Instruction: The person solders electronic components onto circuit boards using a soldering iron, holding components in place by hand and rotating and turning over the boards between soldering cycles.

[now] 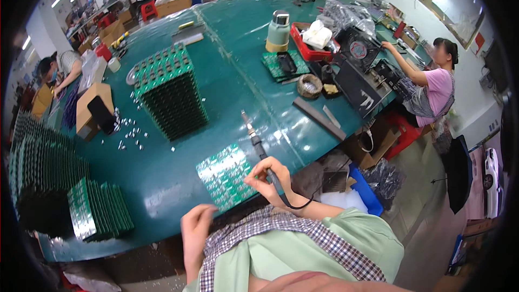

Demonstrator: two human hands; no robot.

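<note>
My right hand [274, 180] is wrapped round a soldering iron [259, 146], whose metal tip points up and away over the table. Its thumb and forefinger reach the right edge of a green circuit board panel [221, 170] lying flat near the table's front edge; whether they touch it I cannot tell. Small pale parts sit in rows on the panel. Near the panel's lower left corner is my left hand [197, 230], with its fingers bent toward the board. They are blurred, and anything between them is hidden.
A tall stack of circuit boards [172, 92] stands beyond the panel, and more stacked boards [105, 211] are at left. Small loose parts [130, 135] lie near a phone [101, 114]. A flask [278, 31], red tray [311, 43] and black equipment [359, 84] stand right, near a co-worker [432, 84].
</note>
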